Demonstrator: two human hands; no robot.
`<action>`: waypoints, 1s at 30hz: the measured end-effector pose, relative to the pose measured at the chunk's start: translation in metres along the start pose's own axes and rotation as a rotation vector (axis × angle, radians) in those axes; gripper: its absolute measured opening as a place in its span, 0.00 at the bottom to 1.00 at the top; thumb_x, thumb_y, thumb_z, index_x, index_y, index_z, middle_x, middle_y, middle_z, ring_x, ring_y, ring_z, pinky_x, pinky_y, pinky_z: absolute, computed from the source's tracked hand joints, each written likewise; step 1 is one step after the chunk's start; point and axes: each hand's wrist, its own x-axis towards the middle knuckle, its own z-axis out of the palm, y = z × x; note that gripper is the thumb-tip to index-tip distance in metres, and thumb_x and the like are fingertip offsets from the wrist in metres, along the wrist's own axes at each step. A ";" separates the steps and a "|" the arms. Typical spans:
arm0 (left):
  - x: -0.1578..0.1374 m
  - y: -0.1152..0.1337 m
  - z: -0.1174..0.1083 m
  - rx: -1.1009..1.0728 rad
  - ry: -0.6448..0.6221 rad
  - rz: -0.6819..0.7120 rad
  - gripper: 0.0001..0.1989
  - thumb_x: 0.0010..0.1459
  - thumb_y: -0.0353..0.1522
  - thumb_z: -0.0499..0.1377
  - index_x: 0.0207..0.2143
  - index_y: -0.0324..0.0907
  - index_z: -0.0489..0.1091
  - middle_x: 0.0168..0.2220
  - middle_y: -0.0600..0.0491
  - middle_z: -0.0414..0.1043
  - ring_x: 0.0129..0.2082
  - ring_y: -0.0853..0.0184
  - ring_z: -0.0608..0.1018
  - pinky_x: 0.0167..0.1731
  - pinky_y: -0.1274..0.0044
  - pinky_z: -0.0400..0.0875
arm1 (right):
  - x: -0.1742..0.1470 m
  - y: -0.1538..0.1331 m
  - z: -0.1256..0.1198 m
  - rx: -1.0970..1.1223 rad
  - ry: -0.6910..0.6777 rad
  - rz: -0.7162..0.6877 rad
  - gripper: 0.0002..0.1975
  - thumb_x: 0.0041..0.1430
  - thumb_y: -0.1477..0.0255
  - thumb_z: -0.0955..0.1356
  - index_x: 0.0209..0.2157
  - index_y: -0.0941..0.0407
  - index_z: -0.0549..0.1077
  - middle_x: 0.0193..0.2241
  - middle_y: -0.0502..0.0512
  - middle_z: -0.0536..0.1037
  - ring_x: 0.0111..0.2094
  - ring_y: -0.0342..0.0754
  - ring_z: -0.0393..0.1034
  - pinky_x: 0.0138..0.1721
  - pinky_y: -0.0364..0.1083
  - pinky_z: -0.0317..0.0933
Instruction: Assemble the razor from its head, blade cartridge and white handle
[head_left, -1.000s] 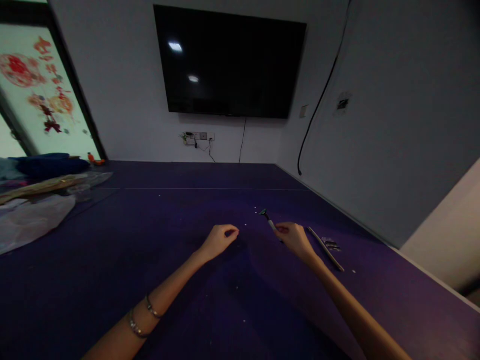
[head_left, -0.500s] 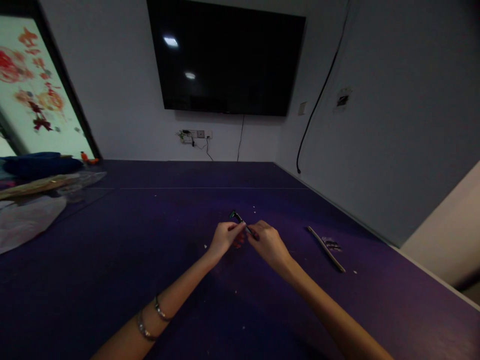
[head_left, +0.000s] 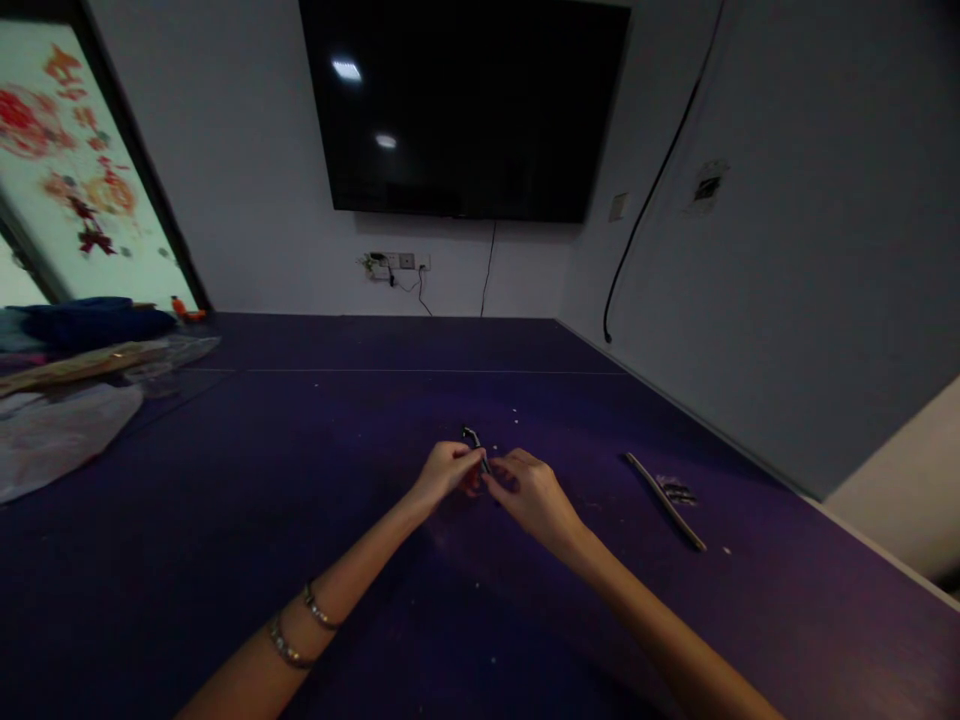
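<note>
Above the purple surface, a thin dark rod (head_left: pixel 472 436) with a bent upper end sticks up between my two hands. My left hand (head_left: pixel 444 472) pinches it between thumb and fingers around its middle. My right hand (head_left: pixel 531 490) is close on the right, its curled thumb and fingertips at the rod's lower end. Part of the rod is covered by the fingers, and its exact kind is too small to make out. To the right lie a long pale, slightly curved stick (head_left: pixel 666 502) and a small clear packet (head_left: pixel 677 490) with dark pieces inside.
The broad purple surface (head_left: pixel 300 480) has small white scraps on it. At the left lie a white plastic bag (head_left: pixel 67 435) and a dark blue bundle (head_left: pixel 97 322). A black cable (head_left: pixel 651 190) hangs down the right wall. A television (head_left: pixel 465 110) is mounted on the far wall.
The rod now stands more steeply between my hands. My right hand's fingers have loosened and shifted slightly down and left along it. The view has shifted slightly.
</note>
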 end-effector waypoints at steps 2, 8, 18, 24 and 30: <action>0.004 -0.002 -0.011 0.140 -0.068 -0.020 0.15 0.53 0.38 0.56 0.19 0.37 0.65 0.14 0.57 0.64 0.13 0.74 0.69 0.13 0.82 0.66 | 0.002 0.003 -0.003 0.039 0.021 0.003 0.10 0.58 0.70 0.64 0.34 0.56 0.76 0.27 0.53 0.73 0.27 0.43 0.67 0.30 0.40 0.60; 0.007 -0.011 -0.038 0.544 -0.134 -0.071 0.14 0.52 0.35 0.54 0.19 0.36 0.65 0.13 0.58 0.62 0.11 0.74 0.67 0.11 0.83 0.62 | 0.012 0.023 -0.016 0.063 0.060 0.068 0.15 0.59 0.70 0.61 0.29 0.58 0.77 0.24 0.54 0.75 0.25 0.43 0.67 0.29 0.42 0.58; 0.010 -0.021 -0.043 0.808 -0.114 -0.125 0.13 0.50 0.35 0.55 0.17 0.38 0.66 0.11 0.57 0.60 0.10 0.73 0.65 0.14 0.81 0.61 | 0.015 0.053 -0.015 0.036 -0.008 0.166 0.17 0.58 0.69 0.60 0.28 0.60 0.78 0.24 0.55 0.78 0.25 0.46 0.68 0.27 0.42 0.58; 0.011 -0.024 -0.043 0.916 -0.061 -0.079 0.11 0.50 0.36 0.56 0.21 0.38 0.68 0.15 0.55 0.64 0.13 0.72 0.66 0.16 0.80 0.59 | 0.014 0.058 -0.012 0.030 -0.031 0.184 0.17 0.58 0.68 0.60 0.28 0.60 0.78 0.23 0.55 0.78 0.24 0.46 0.69 0.27 0.42 0.59; 0.010 -0.023 -0.043 0.927 -0.085 -0.043 0.13 0.51 0.38 0.56 0.20 0.39 0.68 0.15 0.55 0.64 0.14 0.71 0.66 0.17 0.80 0.56 | 0.013 0.062 -0.011 0.050 -0.044 0.197 0.15 0.56 0.69 0.61 0.31 0.60 0.79 0.28 0.56 0.80 0.28 0.47 0.72 0.30 0.42 0.61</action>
